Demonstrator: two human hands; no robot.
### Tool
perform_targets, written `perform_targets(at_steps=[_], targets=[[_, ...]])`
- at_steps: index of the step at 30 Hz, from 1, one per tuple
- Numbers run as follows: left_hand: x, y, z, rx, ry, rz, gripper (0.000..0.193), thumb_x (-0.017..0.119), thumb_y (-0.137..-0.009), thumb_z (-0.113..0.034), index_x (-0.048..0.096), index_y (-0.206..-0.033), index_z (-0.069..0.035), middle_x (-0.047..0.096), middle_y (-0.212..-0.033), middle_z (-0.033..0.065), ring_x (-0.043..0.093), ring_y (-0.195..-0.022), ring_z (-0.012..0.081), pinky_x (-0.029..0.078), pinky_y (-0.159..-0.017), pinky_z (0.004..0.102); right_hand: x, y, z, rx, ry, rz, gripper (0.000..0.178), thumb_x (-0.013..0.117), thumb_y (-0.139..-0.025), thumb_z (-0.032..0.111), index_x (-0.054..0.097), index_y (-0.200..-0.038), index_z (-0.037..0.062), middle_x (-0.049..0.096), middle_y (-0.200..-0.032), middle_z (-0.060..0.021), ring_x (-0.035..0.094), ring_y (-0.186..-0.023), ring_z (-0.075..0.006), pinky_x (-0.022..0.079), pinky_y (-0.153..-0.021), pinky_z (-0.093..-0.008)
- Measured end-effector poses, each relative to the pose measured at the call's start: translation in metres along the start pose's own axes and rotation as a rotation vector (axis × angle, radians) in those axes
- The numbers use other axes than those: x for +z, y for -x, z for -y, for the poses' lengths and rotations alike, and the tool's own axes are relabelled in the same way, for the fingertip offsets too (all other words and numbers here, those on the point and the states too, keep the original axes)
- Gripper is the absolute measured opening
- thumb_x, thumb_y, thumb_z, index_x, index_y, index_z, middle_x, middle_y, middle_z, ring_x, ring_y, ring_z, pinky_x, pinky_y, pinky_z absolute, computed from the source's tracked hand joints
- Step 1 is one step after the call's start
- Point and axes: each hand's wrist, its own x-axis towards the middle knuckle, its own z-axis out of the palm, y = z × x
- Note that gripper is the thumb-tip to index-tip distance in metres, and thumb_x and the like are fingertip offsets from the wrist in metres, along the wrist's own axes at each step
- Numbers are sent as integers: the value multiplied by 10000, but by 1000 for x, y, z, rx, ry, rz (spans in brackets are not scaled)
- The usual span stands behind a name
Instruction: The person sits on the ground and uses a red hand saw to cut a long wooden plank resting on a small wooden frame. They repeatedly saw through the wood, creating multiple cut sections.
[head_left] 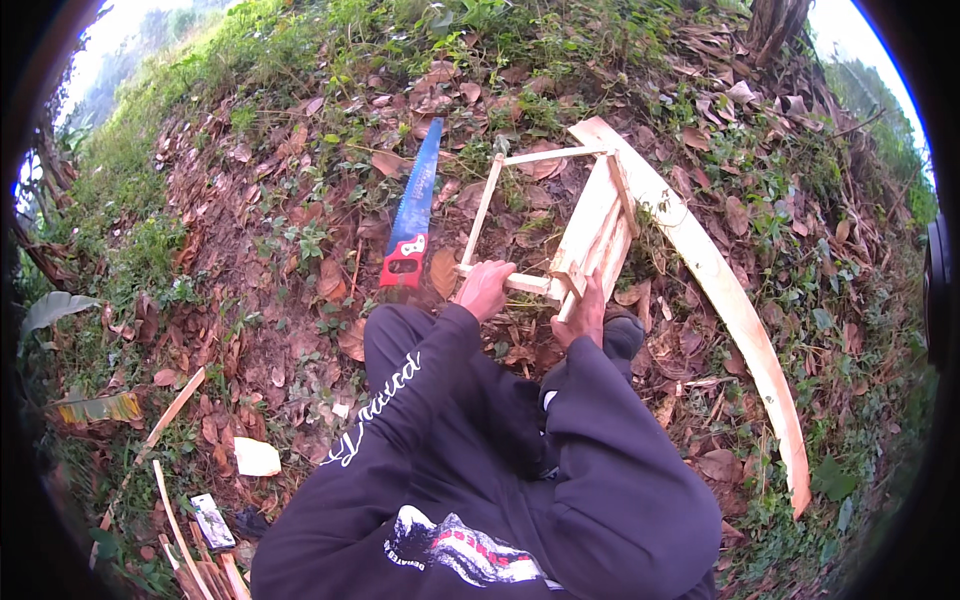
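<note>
A small pale wooden frame (590,225) lies in front of me, made of thin strips at the left and far sides and wider slats at the right. My left hand (483,289) is closed around the strip at its near left corner. At the near right corner, by the slat ends, my right hand (586,314) grips the frame too. My palms hide part of the joints there. A handsaw (418,195) with a blue blade and red handle rests on the ground left of the frame, touched by neither hand.
A long pale plank (715,275) stretches from behind the frame down the right side. At lower left lie several wood strips (190,560), a small printed package (212,521) and a whitish flat piece (257,457). Dry leaves and weeds cover the sloping ground. A tree trunk (775,28) stands far right.
</note>
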Motion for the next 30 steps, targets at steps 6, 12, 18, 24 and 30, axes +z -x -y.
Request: perform_targets(at_steps=[6, 12, 18, 24, 30], targets=[[17, -10, -2, -42, 11, -45, 302, 530, -733, 45, 579, -1016, -48, 589, -901, 149, 573, -929, 368, 437, -805, 482, -1, -3, -6, -71, -21, -30, 987, 754, -572, 44, 282, -1439, 48, 254, -1524, -290, 262, -1435, -438, 264, -1184, -447], [41, 11, 27, -87, 79, -96, 270, 544, -747, 55, 556, -1006, -20, 575, -884, 189, 575, -901, 417, 464, -779, 512, 1, -3, 2, -15, 63, 120, 1016, 827, -561, 61, 298, -1427, 115, 225, -1552, -258, 282, -1415, -442, 297, -1152, -489], [47, 11, 30, -102, 98, -109, 302, 548, -727, 58, 548, -1017, -25, 570, -881, 190, 568, -903, 424, 457, -786, 511, 5, -2, -3, -35, 112, 110, 1014, 837, -553, 70, 296, -1411, 68, 208, -1558, -265, 305, -1393, -451, 320, -1142, -479], [54, 1, 29, -80, 89, -218, 356, 551, -718, 64, 557, -1064, -16, 565, -887, 187, 565, -903, 415, 458, -790, 498, 5, -3, -5, -36, 74, 82, 1035, 823, -547, 47, 280, -1428, 39, 215, -1560, -266, 290, -1410, -450, 323, -1150, -464], [60, -22, 11, -70, 133, -252, 366, 562, -693, 96, 569, -1048, 5, 576, -880, 191, 585, -886, 419, 481, -774, 497, -6, -8, 5, -43, -29, 6, 1046, 790, -572, 3, 245, -1465, 22, 275, -1533, -255, 288, -1430, -416, 302, -1172, -439]])
